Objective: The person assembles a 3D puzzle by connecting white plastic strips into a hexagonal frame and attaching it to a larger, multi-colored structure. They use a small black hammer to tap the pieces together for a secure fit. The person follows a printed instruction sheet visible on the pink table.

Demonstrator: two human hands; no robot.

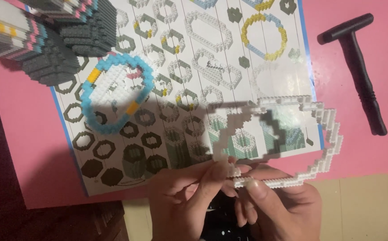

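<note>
At the lower centre of the head view, both hands meet over the near edge of a pink table (354,147). The left hand (183,203) pinches the near-left part of a white brick ring (328,129), thumb and forefinger closed narrow on the bricks. The right hand (283,209) grips the ring's near rim just beside it, thumb pressed flat along the white row, remaining fingers curled beneath. The ring is a large open loop of small white building bricks, held raised above the table and tilted; its far side hangs over the lower right corner of the instruction sheet (194,80).

The sheet lies flat on the table, printed with rows of ring-shaped build diagrams. On its left part rests a blue brick ring (113,96), filled white, with two yellow segments. At the upper left stands a stacked brick model (47,35), grey with white, pink and blue layers, partly overlapping the sheet. A black hammer-shaped tool (359,67) lies on the table at the upper right, well apart from both hands
</note>
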